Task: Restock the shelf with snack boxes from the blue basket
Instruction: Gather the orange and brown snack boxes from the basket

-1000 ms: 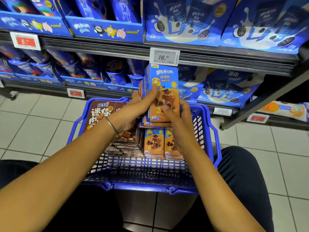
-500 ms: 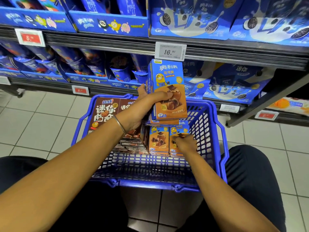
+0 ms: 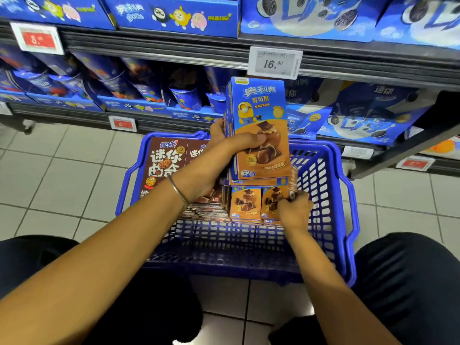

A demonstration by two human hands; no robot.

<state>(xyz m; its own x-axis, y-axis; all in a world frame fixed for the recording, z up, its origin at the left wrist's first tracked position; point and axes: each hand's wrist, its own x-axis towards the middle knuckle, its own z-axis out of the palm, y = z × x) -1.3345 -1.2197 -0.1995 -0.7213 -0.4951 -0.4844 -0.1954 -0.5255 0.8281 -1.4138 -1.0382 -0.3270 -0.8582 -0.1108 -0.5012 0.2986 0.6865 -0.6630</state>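
Left hand (image 3: 216, 158): the Minion snack boxes (image 3: 261, 125) are gripped upright, just above the blue basket (image 3: 333, 195).
Right hand (image 3: 293, 210): clear film (image 3: 293, 178) is pinched over orange boxes (image 3: 245, 202) standing inside the basket.

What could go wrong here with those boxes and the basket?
1. The left hand grips a whole stack of orange-and-blue boxes from one side; it might fan out and drop into the blue basket.
2. The right hand pinches what looks like clear film at the boxes standing in the basket; a tug could tip them.
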